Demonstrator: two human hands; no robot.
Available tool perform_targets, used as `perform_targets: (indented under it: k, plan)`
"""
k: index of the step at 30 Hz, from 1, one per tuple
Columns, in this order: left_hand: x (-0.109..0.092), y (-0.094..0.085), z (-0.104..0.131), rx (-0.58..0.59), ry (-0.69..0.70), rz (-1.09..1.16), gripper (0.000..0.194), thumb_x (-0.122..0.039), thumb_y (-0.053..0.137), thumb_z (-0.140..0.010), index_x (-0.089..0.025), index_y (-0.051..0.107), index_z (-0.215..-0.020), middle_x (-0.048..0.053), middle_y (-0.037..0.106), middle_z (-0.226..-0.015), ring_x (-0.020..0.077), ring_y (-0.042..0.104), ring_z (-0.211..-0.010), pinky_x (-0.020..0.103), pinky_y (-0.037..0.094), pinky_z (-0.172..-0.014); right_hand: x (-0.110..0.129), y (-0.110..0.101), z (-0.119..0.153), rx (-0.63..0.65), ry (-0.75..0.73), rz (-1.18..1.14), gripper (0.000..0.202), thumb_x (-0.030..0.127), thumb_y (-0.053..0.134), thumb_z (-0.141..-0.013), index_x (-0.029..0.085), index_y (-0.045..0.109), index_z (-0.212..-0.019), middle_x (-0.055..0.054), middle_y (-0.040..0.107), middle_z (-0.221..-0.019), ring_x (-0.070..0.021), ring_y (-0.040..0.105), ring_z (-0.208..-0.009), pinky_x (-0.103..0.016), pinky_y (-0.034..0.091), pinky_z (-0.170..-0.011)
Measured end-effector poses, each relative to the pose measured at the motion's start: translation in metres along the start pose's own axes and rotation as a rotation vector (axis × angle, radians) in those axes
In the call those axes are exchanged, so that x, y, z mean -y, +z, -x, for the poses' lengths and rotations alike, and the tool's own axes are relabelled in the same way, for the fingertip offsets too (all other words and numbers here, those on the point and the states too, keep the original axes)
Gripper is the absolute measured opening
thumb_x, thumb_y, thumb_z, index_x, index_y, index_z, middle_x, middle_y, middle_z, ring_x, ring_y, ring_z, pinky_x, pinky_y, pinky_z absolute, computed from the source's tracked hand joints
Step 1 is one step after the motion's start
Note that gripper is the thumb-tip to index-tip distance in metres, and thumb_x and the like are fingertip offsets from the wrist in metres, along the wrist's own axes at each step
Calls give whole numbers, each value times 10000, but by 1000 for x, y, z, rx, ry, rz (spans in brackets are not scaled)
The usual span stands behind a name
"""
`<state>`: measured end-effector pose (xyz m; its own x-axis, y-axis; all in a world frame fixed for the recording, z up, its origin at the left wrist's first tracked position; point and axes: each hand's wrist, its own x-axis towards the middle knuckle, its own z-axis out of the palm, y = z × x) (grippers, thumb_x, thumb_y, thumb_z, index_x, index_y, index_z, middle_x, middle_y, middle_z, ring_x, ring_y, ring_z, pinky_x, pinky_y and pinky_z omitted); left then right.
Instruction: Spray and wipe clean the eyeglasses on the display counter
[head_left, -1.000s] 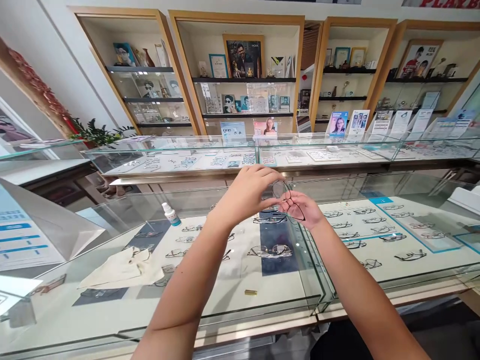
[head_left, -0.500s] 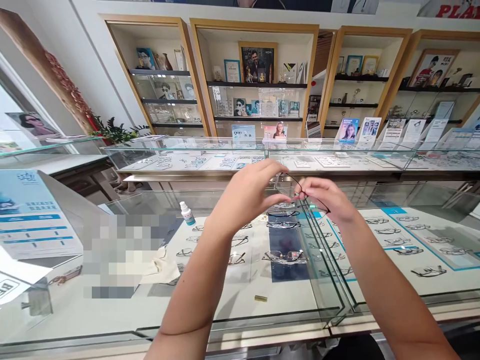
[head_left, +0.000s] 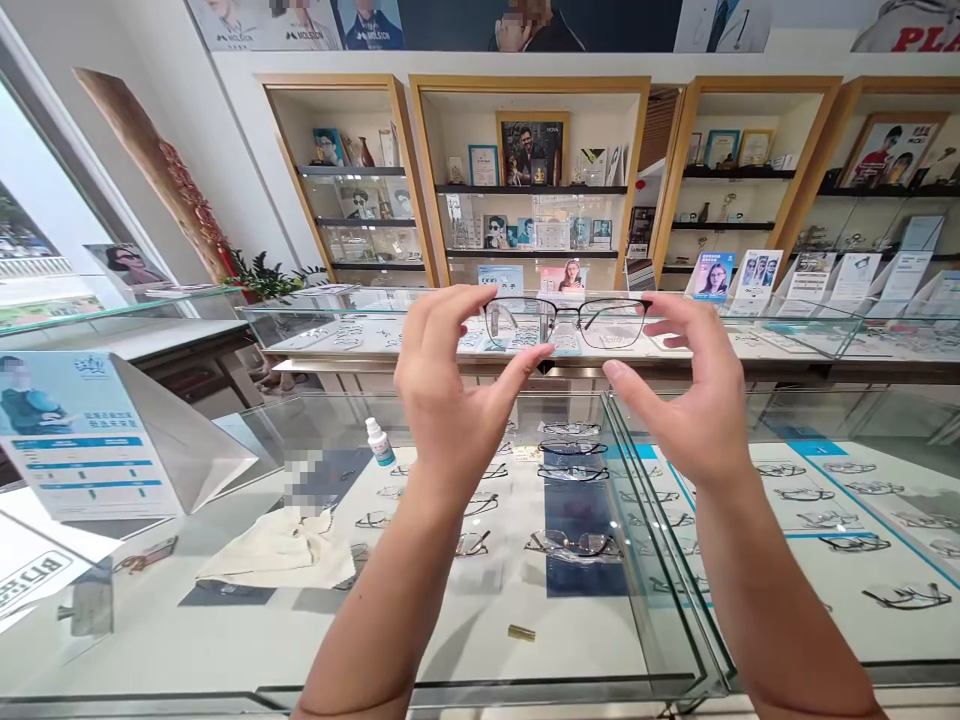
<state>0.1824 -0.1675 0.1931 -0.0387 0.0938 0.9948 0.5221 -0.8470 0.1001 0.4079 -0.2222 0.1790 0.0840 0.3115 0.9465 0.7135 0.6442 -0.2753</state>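
Observation:
Dark half-rimmed eyeglasses (head_left: 613,326) are held up level in front of me, lenses facing me, above the glass counter. At their left end my left hand (head_left: 448,375) grips them with the fingertips, its thumb reaching under the left lens. My right hand (head_left: 688,385) has its fingertips at the right upper corner of the frame, while its thumb sits lower, apart from the rim. Below lie rows of other glasses, including a larger pair (head_left: 576,545) on a dark blue panel. A cream cleaning cloth (head_left: 281,550) is spread on the counter to the left.
A small white spray bottle (head_left: 379,442) stands beyond the cloth. A tented blue-and-white sign (head_left: 82,440) occupies the left side. Near the front lies a small gold-coloured piece (head_left: 521,633). Another glass display counter (head_left: 360,340) runs across behind, with wooden shelves (head_left: 529,185) at the wall.
The eyeglasses have turned from a slanted position to level, facing me. My hands have risen and spread to opposite ends of the frame. My view has tilted up slightly.

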Motion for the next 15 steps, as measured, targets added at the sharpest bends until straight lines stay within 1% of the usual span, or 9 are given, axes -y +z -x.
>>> perform_targets:
  k: [3,8,11,15]
  plan:
    - [3,9,4,-32,20,13,547,-557,883,-912,-262,696,-1333,102,742,-1276,295,690,-1214,457,629,-1011,-6,4,-1,-37,-29,50,538,404,794,-959,312,631,-1464,-89,721,-1364,-306,716,-1134,-554,612,-1025]
    - [14,20,9,-45,32,68,597,-580,917,-867,-288,693,-1337,100,731,-1298,310,682,-1246,448,623,-972,-17,5,-2,-79,-72,128,527,418,797,-964,329,629,-1456,-92,713,-1386,-319,729,-1110,-587,628,-1008]
    - [19,24,11,-35,19,68,618,-604,918,-855,-300,686,-1340,99,729,-1309,317,676,-1267,452,618,-973,-18,4,-4,-87,-102,139,520,412,800,-971,341,630,-1458,-84,726,-1380,-311,740,-1064,-594,625,-1008]
    - [21,25,12,-29,27,72,626,-608,911,-862,-300,682,-1357,98,720,-1319,323,666,-1296,469,612,-1011,-16,4,-6,-97,-157,152,445,383,807,-976,340,669,-1396,-64,748,-1301,-305,740,-1032,-580,618,-1000]
